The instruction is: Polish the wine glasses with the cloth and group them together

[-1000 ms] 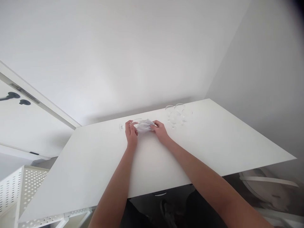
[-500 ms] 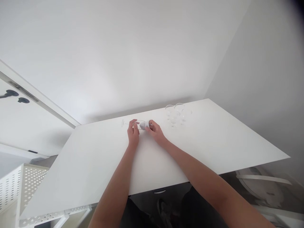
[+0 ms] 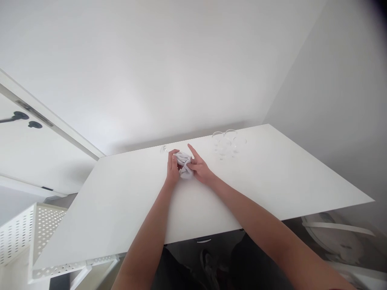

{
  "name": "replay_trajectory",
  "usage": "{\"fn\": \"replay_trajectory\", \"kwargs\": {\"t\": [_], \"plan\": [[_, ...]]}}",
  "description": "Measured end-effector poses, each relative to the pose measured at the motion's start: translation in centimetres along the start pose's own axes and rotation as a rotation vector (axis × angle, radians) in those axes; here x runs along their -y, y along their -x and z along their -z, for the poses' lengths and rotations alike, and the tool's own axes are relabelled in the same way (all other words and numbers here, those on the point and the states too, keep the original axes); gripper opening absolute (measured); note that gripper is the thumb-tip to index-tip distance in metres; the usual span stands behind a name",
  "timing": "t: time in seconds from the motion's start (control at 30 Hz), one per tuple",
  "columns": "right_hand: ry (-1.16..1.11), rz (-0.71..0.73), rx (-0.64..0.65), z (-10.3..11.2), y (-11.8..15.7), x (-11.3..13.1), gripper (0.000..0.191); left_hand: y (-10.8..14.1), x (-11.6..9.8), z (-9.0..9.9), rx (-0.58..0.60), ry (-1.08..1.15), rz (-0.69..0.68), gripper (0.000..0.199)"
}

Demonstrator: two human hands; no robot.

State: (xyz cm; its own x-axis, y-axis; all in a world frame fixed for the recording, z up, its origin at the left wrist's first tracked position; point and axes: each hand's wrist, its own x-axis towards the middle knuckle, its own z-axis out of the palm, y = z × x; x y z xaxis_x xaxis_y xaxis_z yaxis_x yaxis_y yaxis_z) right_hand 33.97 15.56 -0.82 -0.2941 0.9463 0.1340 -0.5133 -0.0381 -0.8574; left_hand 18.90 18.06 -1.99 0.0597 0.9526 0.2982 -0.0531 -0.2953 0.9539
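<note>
Inside held glass (image 3: 177, 156): white cloth (image 3: 185, 168)

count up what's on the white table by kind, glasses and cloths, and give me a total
Glasses: 5, one in the hands, four standing in a group, though clear glass is hard to separate.
Cloths: 1, white, bunched between both hands.
Total: 6

A big white table (image 3: 127, 209) stands against a white wall. Near its far edge, a few clear glasses (image 3: 226, 141) stand upright, close together in a little group. To the left of them, a glass (image 3: 169, 150) on its side and a small white cloth (image 3: 185, 165) are at the table top, between two hands.
</note>
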Motion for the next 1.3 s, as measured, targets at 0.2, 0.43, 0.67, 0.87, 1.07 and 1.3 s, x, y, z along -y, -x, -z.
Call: {"fn": "replay_trajectory", "kwargs": {"t": [0.2, 0.43, 0.67, 0.87, 1.07, 1.3], "plan": [[0.359, 0.161, -0.016, 0.4, 0.1, 0.1, 0.076, -0.4, 0.4, 0.0, -0.009, -0.061, -0.042, 0.048], [0.166, 0.105, -0.092, -0.6, -0.5, -0.6, 0.077, -0.3, 0.7, 0.3, -0.003, -0.039, -0.022, 0.047], [0.236, 0.084, -0.173, 1.2, -0.5, 0.3, 0.089, -0.7, 1.4, 0.4, 0.109, -0.065, -0.009, 0.046], [0.532, 0.21, -0.145, 0.6, -0.6, -0.4, 0.067, -1.0, 1.3, 0.9, -0.006, -0.148, -0.015, 0.045], [-0.02, 0.038, -0.27, 2.0, -1.3, -0.1, 0.079, -0.7, 0.6, 0.2, 0.127, -0.15, -0.174, 0.042], [0.529, 0.181, -0.072, 0.8, -0.2, 0.3, 0.072, -0.9, 1.7, 0.8, -0.031, -0.145, 0.006, 0.036]]}}
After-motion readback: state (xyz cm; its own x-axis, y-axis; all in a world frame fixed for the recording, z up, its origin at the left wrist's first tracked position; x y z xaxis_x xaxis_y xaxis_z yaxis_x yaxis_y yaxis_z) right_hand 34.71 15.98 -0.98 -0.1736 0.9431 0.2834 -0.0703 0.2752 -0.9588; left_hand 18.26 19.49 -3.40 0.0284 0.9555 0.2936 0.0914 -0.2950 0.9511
